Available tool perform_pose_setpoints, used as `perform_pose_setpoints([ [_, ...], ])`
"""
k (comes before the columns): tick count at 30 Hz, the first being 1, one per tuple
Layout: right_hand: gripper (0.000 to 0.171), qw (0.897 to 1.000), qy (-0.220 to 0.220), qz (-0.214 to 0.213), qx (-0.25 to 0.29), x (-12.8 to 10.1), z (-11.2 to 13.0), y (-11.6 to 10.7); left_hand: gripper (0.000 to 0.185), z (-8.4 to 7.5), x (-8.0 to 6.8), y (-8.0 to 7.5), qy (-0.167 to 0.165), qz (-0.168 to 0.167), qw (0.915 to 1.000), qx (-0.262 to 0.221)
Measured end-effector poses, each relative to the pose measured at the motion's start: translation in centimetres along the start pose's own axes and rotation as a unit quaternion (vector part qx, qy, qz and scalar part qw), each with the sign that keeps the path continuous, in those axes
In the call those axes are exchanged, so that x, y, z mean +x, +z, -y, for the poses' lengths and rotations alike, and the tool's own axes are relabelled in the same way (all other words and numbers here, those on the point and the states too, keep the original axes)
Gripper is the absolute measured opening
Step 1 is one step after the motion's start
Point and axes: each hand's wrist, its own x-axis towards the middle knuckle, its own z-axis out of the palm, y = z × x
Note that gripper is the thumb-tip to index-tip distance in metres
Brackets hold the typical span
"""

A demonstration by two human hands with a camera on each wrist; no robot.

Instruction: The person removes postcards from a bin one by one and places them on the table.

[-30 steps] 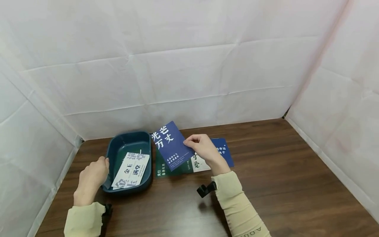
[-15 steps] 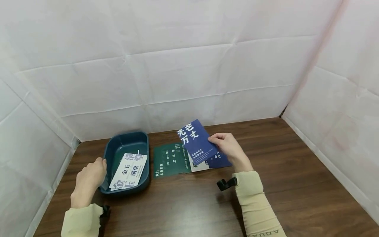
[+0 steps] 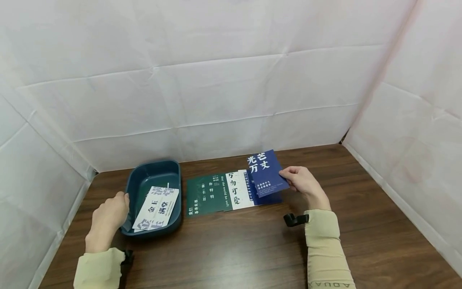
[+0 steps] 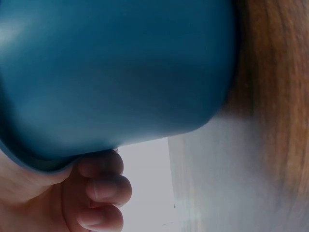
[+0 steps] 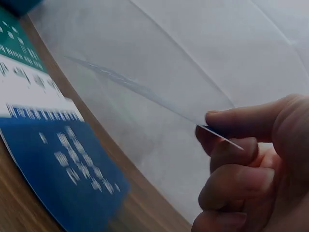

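Note:
My right hand (image 3: 302,182) pinches a blue card with white characters (image 3: 267,172) by its right edge and holds it tilted above the table. The right wrist view shows that card edge-on (image 5: 145,92) between thumb and fingers (image 5: 231,159). Under it lie a green card (image 3: 205,194), a white card (image 3: 236,190) and another blue card (image 3: 252,196), overlapping in a row. My left hand (image 3: 108,214) grips the near left rim of a dark teal tray (image 3: 151,172); the left wrist view shows its curled fingers (image 4: 104,188) under the tray's wall (image 4: 120,72). A white card (image 3: 157,208) lies in the tray.
The brown wooden table (image 3: 361,224) is enclosed by white fabric walls (image 3: 216,80) at the back and on both sides. Bare wood stretches to the right of the cards and along the front edge.
My right hand has carried the blue card to the right, away from the tray, uncovering the green and white cards on the table. The left hand stays on the tray.

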Motion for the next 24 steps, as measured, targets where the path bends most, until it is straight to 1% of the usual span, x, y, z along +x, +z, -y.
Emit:
perform_pose_setpoints([
  [3,0.028,1.000,0.003,0.013,-0.013,-0.3,-0.7,-1.2,0.046,-0.1,0.0,-0.1,0.001,-0.001,1.0000,-0.001],
  [6,0.028,1.000,0.013,0.018,-0.019,-0.3,-1.4,-1.8,0.046,-0.2,0.0,-0.2,-0.001,-0.001,1.0000,0.000],
  [9,0.029,0.999,0.023,0.019,-0.027,-0.2,-2.0,-1.9,0.046,-0.2,0.0,-0.1,0.001,0.001,1.0000,-0.001],
  [14,0.027,0.998,0.043,0.022,-0.045,0.4,-2.8,-1.4,0.046,-0.1,0.0,0.1,0.003,-0.002,1.0000,-0.002],
  [20,0.022,0.997,0.070,0.011,-0.030,0.7,-3.1,-1.0,0.045,-0.1,-0.1,0.1,0.002,-0.004,1.0000,-0.003],
  [24,0.022,0.996,0.085,0.016,-0.003,0.8,-3.5,-1.0,0.045,-0.1,-0.1,0.1,0.000,-0.004,1.0000,-0.003],
])
